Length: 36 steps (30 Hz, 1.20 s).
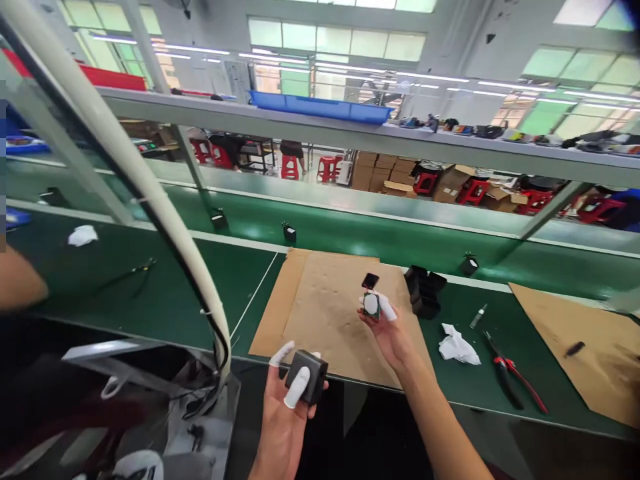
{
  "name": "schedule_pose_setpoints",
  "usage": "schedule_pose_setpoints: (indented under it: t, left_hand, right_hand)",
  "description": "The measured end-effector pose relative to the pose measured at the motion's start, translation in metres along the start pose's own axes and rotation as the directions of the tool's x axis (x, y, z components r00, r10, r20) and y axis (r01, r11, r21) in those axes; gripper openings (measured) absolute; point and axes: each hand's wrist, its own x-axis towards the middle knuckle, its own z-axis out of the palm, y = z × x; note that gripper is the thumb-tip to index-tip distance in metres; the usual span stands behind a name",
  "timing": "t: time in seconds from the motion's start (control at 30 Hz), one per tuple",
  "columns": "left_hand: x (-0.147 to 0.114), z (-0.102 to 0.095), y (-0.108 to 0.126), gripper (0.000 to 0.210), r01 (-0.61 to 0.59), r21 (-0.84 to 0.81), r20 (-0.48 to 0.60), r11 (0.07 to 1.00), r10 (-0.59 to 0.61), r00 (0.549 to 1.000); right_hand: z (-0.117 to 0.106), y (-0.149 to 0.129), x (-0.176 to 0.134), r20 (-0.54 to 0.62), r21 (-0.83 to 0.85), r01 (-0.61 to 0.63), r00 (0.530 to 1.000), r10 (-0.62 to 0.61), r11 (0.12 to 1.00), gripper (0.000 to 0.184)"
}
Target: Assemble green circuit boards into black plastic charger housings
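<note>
My left hand (286,412) grips a black plastic housing (311,375), its thumb across the front, at the near edge of the cardboard sheet (325,320). White finger cots cover some fingertips on both hands. Over the cardboard, my right hand (384,320) pinches a small green circuit board (371,307) bearing a round white part. A small black square piece (371,281) sits just beyond that board; a thin reddish wire seems to join them. Several black housings (425,293) stand by the cardboard's right edge, near my right hand.
On the right lie a crumpled white cloth (457,345), a small tube (479,316), red-handled pliers (507,373) and another cardboard sheet (590,347). A pale curved pole (175,227) with a black cable rises on the left, beside another person's arm (20,280). Black adapters (289,233) line the conveyor.
</note>
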Motion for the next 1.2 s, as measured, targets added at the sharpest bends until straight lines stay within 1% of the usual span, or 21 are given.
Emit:
schedule_pose_setpoints:
  t: [0.07,0.1,0.17,0.2,0.27,0.33,0.4,0.47,0.53,0.6,0.73,0.83,0.93,1.07,1.13,1.2]
  left_hand:
    - [-0.006,0.004,0.002,0.076,0.029,-0.032,0.024,0.999,-0.029,0.999]
    - [-0.008,0.006,0.002,0.074,0.054,-0.057,0.040,0.997,-0.051,0.998]
    - [-0.010,0.009,0.001,0.064,0.065,-0.051,0.093,0.997,-0.060,0.994]
    - [-0.010,0.010,0.000,0.057,0.041,-0.004,0.126,0.999,-0.041,0.991]
    - [-0.011,0.010,-0.001,0.047,-0.062,0.157,0.222,0.986,0.026,0.975]
    - [-0.012,0.007,-0.002,0.045,-0.180,0.299,0.331,0.937,0.075,0.941]
    - [-0.014,0.005,-0.003,0.045,-0.284,0.378,0.422,0.881,0.109,0.900]
    - [-0.017,0.004,-0.006,0.046,-0.398,0.422,0.492,0.814,0.163,0.855]
    - [-0.019,0.006,-0.009,0.049,-0.521,0.443,0.554,0.730,0.233,0.799]
    - [-0.020,0.010,-0.013,0.053,-0.611,0.438,0.600,0.660,0.292,0.745]
    - [-0.021,0.016,-0.019,0.057,-0.715,0.396,0.666,0.576,0.357,0.655]
    - [-0.019,0.015,-0.025,0.065,-0.771,0.361,0.695,0.524,0.399,0.598]
    - [-0.018,0.011,-0.030,0.069,-0.791,0.367,0.711,0.490,0.400,0.578]
    - [-0.017,0.010,-0.033,0.070,-0.814,0.380,0.763,0.439,0.349,0.544]
    - [-0.017,0.012,-0.033,0.072,-0.818,0.360,0.783,0.450,0.331,0.527]
    - [-0.017,0.014,-0.032,0.074,-0.813,0.331,0.799,0.480,0.316,0.512]
  right_hand:
    - [0.006,0.002,-0.032,0.039,0.098,-0.022,0.999,0.019,0.995,0.053]
    - [0.008,0.005,-0.047,0.045,0.149,-0.034,0.999,0.028,0.988,0.048]
    - [0.011,0.009,-0.072,0.038,0.237,-0.053,0.998,0.046,0.970,0.039]
    - [0.011,0.010,-0.082,0.032,0.260,-0.057,0.998,0.051,0.964,0.038]
    - [0.011,0.009,-0.098,0.021,0.267,-0.045,0.999,0.041,0.963,0.040]
    - [0.008,0.005,-0.110,0.001,0.225,-0.017,1.000,0.017,0.974,0.048]
    - [0.004,0.000,-0.121,-0.024,0.170,0.016,1.000,-0.012,0.985,0.056]
    - [0.000,-0.005,-0.131,-0.019,0.128,0.039,0.999,-0.037,0.991,0.062]
    - [-0.003,-0.008,-0.140,0.016,0.103,0.064,0.998,-0.066,0.993,0.068]
    - [-0.005,-0.010,-0.147,0.055,0.095,0.088,0.994,-0.094,0.992,0.070]
    - [-0.008,-0.012,-0.156,0.102,0.142,0.118,0.986,-0.133,0.983,0.067]
    - [-0.010,-0.013,-0.158,0.113,0.157,0.134,0.982,-0.153,0.978,0.067]
    - [-0.014,-0.010,-0.160,0.122,0.130,0.123,0.983,-0.139,0.984,0.071]
    - [-0.021,-0.003,-0.166,0.051,0.114,0.105,0.992,-0.111,0.988,0.080]
    - [-0.023,-0.004,-0.168,0.030,0.106,0.091,0.995,-0.094,0.990,0.081]
    - [-0.023,-0.010,-0.168,0.027,0.099,0.074,0.997,-0.077,0.992,0.080]
